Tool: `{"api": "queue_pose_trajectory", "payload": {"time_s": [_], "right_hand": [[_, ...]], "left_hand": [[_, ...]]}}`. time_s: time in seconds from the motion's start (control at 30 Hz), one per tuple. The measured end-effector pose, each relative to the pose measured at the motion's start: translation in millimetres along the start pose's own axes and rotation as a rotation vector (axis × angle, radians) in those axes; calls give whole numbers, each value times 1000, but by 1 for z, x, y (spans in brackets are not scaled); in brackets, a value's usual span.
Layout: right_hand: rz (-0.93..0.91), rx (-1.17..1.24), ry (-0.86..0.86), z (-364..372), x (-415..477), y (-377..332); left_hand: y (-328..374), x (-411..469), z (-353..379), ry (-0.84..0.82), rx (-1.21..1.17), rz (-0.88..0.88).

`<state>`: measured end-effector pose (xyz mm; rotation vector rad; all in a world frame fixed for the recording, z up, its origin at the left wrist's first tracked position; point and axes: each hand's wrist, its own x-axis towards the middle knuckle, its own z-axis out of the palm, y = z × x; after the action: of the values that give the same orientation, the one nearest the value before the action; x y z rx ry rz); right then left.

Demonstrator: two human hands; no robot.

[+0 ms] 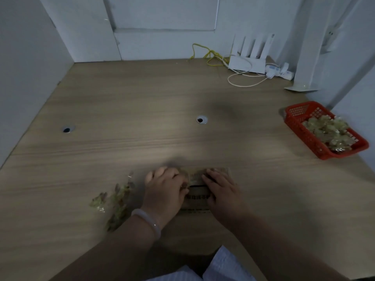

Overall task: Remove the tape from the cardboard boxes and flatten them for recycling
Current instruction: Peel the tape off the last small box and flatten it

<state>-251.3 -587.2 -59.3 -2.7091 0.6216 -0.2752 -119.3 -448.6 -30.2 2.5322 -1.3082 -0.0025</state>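
From the head view, your left hand (165, 189) and right hand (220, 189) press palms-down, fingers spread, on a small brown cardboard box (197, 194) with dark print, lying near the table's (142, 110) front edge, crumpled tape (115, 201) just left

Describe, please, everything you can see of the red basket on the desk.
The red basket is a shallow rectangular tray of plastic lattice, sitting flat near the desk's right edge, skewed to it. A heap of crumpled, yellowish clear tape fills its nearer half, while the far end shows bare mesh. Neither hand touches it.
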Motion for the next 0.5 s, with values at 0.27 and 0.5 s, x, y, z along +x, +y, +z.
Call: {"api": "queue_pose_trajectory", "payload": {"time_s": [0.27, 0.5], "right_hand": [[-4, -64, 45, 1, -3, -2], [5, -100, 50, 3, -3, -3]], "left_hand": [[-3, 1, 0, 15, -122, -27], [-29, -11, -15, 240, -193, -150]]}}
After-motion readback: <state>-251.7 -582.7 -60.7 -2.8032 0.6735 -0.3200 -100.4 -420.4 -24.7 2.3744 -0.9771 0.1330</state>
